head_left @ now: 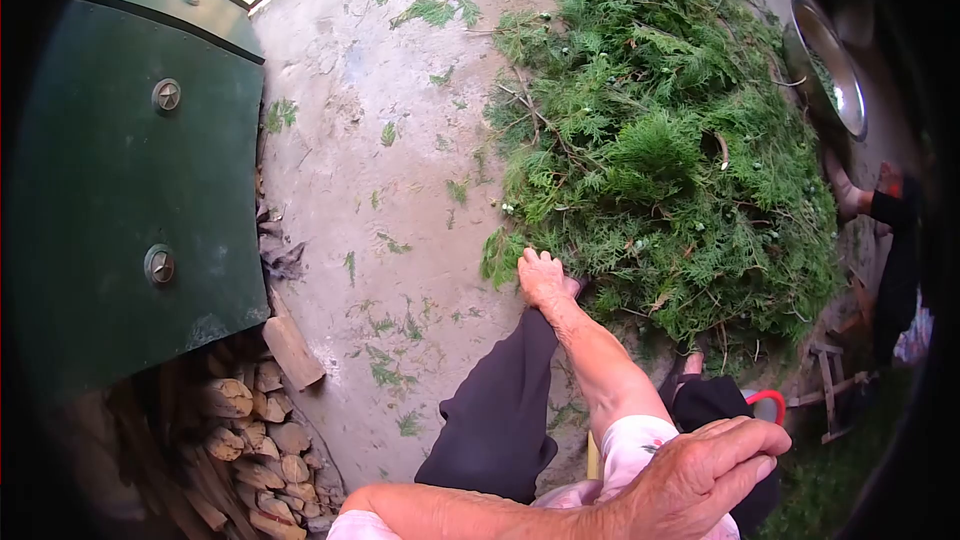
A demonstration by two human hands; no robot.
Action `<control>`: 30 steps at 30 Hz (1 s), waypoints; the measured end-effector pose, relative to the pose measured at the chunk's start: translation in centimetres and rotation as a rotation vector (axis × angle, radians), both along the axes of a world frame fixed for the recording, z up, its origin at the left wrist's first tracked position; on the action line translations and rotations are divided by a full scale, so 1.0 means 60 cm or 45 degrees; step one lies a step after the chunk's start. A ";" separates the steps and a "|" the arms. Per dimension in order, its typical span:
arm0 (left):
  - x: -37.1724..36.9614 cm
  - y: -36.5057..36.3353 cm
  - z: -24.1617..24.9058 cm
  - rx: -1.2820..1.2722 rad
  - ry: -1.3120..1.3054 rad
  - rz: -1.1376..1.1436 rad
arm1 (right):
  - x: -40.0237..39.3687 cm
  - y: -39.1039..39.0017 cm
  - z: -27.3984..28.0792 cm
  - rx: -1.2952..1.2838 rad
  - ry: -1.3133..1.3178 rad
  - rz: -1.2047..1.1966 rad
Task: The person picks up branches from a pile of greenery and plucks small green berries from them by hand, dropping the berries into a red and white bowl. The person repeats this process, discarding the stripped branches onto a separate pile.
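Observation:
My right hand (545,278) reaches forward over my knee, at the near left edge of a big heap of cypress branches (655,145). Its fingers are closed on a flat green cypress sprig (502,256), which sticks out to the left of the knuckles. Across my body, my left hand (715,465) is held at the lower right, above my other leg. The fingers there are bent and pressed together; whatever may be in them is hidden. Small pale green cones (507,208) show among the foliage.
Loose sprigs (385,365) lie scattered on the concrete floor (330,170). A dark green metal panel (140,180) stands left, above stacked firewood (270,440). A metal basin (830,65) leans at right, near another person's foot (848,195). A red rim (768,402) shows beside my leg.

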State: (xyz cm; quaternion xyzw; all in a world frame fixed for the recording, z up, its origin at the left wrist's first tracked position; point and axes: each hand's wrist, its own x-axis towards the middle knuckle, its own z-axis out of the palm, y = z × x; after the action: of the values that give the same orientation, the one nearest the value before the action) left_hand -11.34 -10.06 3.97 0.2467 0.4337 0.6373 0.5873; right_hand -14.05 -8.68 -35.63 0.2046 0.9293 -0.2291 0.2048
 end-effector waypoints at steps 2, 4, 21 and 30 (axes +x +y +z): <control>-0.003 0.002 -0.004 0.021 -0.060 0.015 | 0.011 0.012 0.026 -0.195 0.244 -0.215; 0.019 0.001 -0.024 0.058 -0.052 0.085 | 0.028 0.037 0.049 -0.371 0.463 -0.371; -0.091 0.026 -0.056 -0.108 0.038 0.897 | 0.223 0.178 0.574 -1.253 1.517 -0.860; 0.008 0.118 -0.101 -0.093 0.603 0.231 | 0.367 0.205 0.715 -1.722 1.921 -0.719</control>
State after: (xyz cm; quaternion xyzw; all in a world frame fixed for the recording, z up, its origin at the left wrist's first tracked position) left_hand -10.85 -2.98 -2.11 0.3278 0.6023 0.5956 0.4183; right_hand 7.95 3.60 7.28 0.0611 0.4131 -0.8077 -0.4163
